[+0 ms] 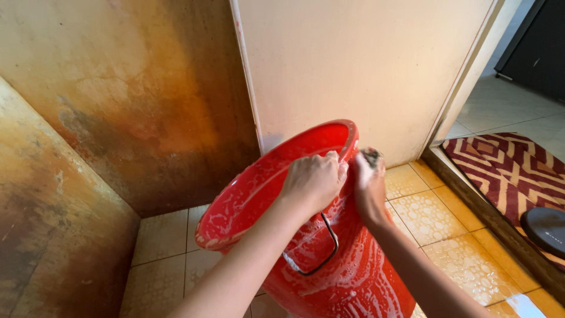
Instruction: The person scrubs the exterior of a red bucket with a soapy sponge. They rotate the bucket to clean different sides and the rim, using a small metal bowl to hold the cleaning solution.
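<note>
Fingers of left hand (315,179) were curled over rim of red bucket (329,259), clamped there, apparently to steady it on tilt. Right hand (368,185), at 3 o'clock of left, was clenched on dark scrub pad (372,156) pressed against rim. Bucket sat centre frame, soap-streaked, mouth tipped toward 10 o'clock. Wire handle (326,250) hung loose down side. Stained wall (129,100) at 10 o'clock; patterned mat (512,171) at 3 o'clock beyond threshold.

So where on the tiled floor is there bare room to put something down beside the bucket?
Bare tiles lie between the red bucket and the door sill, and a smaller patch by the stained wall corner. At the rim both hands, left hand and right hand, crowd together.
</note>
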